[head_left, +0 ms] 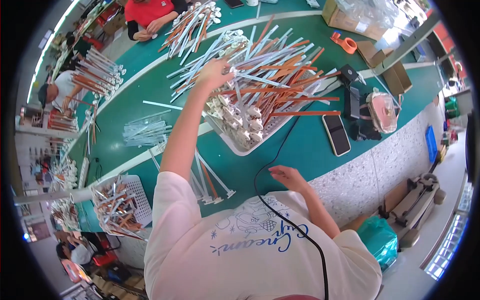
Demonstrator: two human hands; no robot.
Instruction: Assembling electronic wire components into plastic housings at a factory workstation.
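Note:
My left hand [215, 74] reaches over a heap of long strips, fingers closed at the white end piece of a pale strip [262, 80]. The strips, orange-brown [287, 92] and silvery-white, lie crisscross in a white plastic basket [244, 150]. White end pieces [235, 117] cluster at the basket's near side. My right hand [289, 177] is held beside the table's front edge, fingers loosely bent and apart, nothing visible in it. Several strips with white ends [207, 182] lie on the green table by my left forearm, partly hidden by it.
Clear strips [146, 131] lie left of my arm. A phone [336, 134], pink bag [382, 112], black box [352, 102] and orange tape dispenser [345, 42] are to the right. A black cable [280, 152] crosses in front of me. A person in red [150, 15] sits opposite.

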